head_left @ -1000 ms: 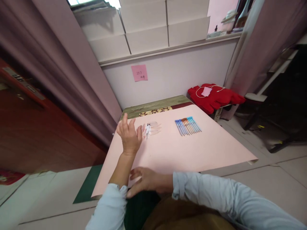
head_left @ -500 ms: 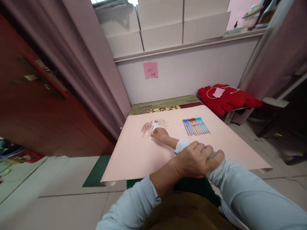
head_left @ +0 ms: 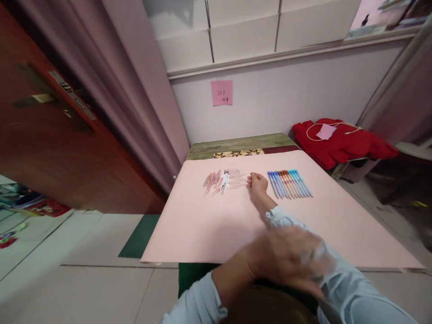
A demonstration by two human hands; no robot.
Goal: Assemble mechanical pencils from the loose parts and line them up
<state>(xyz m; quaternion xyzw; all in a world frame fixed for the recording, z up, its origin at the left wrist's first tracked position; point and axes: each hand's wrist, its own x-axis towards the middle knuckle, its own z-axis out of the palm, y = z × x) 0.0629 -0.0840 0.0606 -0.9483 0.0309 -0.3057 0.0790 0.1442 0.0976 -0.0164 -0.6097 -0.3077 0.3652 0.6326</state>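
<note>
My right hand (head_left: 258, 183) reaches out over the pink sheet (head_left: 216, 225) that covers the table. Its fingers are curled at the right edge of a pile of clear plastic pieces (head_left: 233, 178); whether they hold one is unclear. Thin pinkish sticks (head_left: 212, 182) lie on the left of that pile. A neat row of blue, orange and teal pens (head_left: 289, 183) lies just right of the hand. My left hand (head_left: 290, 258) is close to the camera, over my right sleeve, and smeared by motion.
A pink sticky note (head_left: 222, 92) hangs on the wall behind the table. Red cloth with a pink mask (head_left: 340, 141) lies at the right. A red-brown door (head_left: 43, 148) and a curtain (head_left: 135, 90) stand on the left. A green mat (head_left: 140, 236) lies on the floor tiles.
My right hand went from my left sleeve out to the clear pile, then slid to its right edge beside the pens. My left hand left the pile and came back onto my right sleeve.
</note>
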